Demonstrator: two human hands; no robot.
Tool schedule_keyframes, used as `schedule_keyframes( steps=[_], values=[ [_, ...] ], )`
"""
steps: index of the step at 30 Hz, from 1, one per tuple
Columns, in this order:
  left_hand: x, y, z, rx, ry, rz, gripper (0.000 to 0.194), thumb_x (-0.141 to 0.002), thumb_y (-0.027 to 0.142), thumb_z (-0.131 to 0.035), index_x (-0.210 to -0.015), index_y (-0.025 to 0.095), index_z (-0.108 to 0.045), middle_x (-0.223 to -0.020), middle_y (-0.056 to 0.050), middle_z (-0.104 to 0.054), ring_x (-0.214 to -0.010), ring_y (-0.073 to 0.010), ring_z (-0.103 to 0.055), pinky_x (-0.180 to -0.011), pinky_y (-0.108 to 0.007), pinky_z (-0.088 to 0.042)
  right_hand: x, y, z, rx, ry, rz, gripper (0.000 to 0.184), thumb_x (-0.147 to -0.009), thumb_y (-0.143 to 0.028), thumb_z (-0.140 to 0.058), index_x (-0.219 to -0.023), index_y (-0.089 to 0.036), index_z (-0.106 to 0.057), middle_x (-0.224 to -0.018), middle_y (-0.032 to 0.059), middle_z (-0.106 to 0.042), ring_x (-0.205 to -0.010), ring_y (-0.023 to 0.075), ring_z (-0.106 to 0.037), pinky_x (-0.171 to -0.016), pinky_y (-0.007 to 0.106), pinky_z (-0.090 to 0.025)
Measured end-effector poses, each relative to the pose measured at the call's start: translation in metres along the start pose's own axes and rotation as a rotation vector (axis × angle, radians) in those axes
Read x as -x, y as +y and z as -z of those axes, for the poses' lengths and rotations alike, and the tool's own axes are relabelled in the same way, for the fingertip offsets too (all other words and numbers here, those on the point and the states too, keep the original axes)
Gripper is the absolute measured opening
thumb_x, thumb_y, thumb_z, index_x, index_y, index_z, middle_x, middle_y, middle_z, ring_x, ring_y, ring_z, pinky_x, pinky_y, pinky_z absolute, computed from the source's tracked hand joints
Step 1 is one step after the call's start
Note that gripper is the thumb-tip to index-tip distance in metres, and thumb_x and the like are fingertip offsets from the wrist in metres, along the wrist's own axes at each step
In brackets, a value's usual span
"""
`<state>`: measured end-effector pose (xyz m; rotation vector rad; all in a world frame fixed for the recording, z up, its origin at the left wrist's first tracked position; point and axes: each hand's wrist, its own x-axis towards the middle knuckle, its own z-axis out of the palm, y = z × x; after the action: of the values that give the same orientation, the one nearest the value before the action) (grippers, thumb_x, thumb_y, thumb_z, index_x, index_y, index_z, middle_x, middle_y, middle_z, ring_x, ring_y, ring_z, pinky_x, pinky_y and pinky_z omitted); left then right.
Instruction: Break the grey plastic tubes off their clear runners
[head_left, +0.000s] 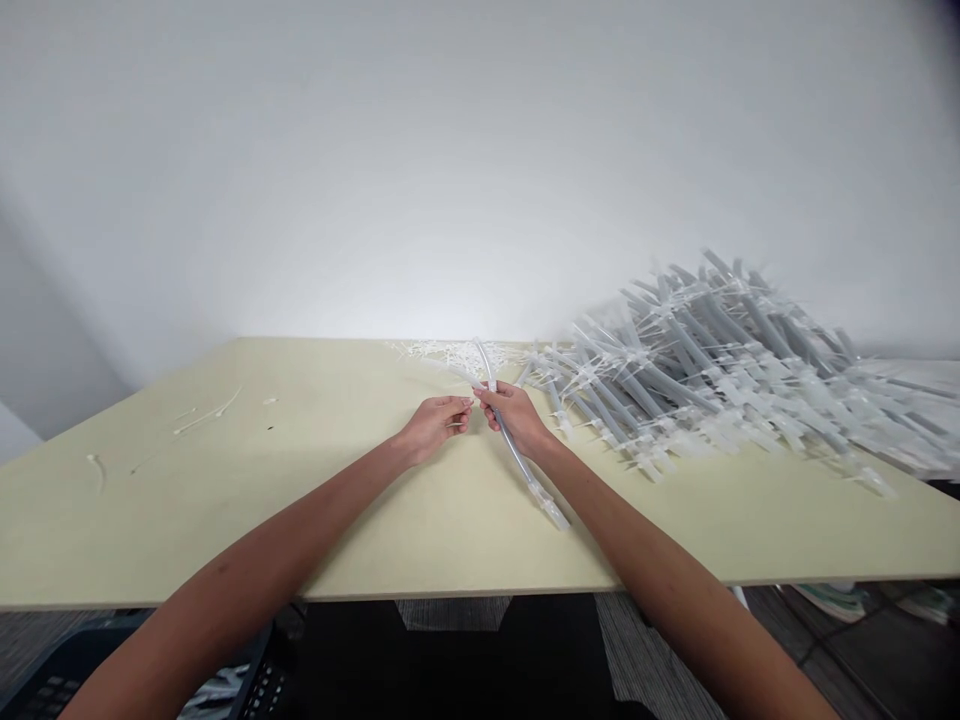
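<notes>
My right hand (514, 412) is closed around a clear grey plastic tube (517, 455). The tube slants across in front of me, and its lower end carries a translucent flat connector (551, 508). A pale strip, looking like a cable tie (466, 376), sticks out to the left near the tube's upper part. My left hand (437, 428) is closed in a pinch right beside the right fingertips. Whatever lies between its fingers is too small to make out. Behind both hands lies a heap of thin white cable ties (446, 352).
A big pile of similar tubes with ties and connectors (697, 350) covers the right side of the table (360, 540). Loose cable ties (217, 410) and small scraps lie at left. Below the front edge stands a dark basket (67, 660) with pale pieces inside.
</notes>
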<state>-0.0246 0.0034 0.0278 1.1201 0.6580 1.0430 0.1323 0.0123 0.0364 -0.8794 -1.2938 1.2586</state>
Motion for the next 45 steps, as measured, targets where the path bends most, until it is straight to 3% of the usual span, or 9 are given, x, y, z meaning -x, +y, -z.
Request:
schedule_keyframes(
  steps=[21, 30, 45],
  values=[
    [0.0024, 0.0048, -0.0043, -0.122, -0.011, -0.036, 0.026, -0.071, 0.037, -0.065, -0.074, 0.012, -0.057, -0.072, -0.002, -0.05, -0.064, -0.0094, -0.046, -0.067, -0.027, -0.037, 0.0033, 0.0006, -0.0019, 0.16, 0.045, 0.106, 0.03, -0.065, -0.038, -0.067, -0.082, -0.017, -0.056, -0.054, -0.0046, -0.047, -0.038, 0.0056, -0.037, -0.031, 0.018, -0.028],
    [0.0033, 0.0038, -0.0059, -0.142, 0.005, -0.05, 0.024, -0.071, 0.035, -0.064, -0.077, 0.013, -0.058, -0.074, -0.003, -0.049, -0.067, -0.01, -0.045, -0.066, -0.027, -0.037, 0.0029, -0.0049, -0.002, 0.145, -0.002, 0.058, 0.044, -0.06, -0.033, -0.071, -0.095, -0.016, -0.052, -0.05, -0.0079, -0.043, -0.038, 0.0054, -0.034, -0.032, 0.018, -0.025],
    [-0.0003, 0.0011, -0.0058, -0.177, 0.024, -0.058, 0.02, -0.074, 0.032, -0.058, -0.073, 0.015, -0.049, -0.073, 0.0, -0.046, -0.065, -0.0092, -0.047, -0.065, -0.026, -0.039, 0.0013, -0.003, -0.0018, 0.177, 0.009, 0.056, 0.037, -0.063, -0.034, -0.069, -0.092, -0.016, -0.054, -0.052, -0.0061, -0.045, -0.039, 0.0059, -0.036, -0.031, 0.017, -0.028]
  ],
)
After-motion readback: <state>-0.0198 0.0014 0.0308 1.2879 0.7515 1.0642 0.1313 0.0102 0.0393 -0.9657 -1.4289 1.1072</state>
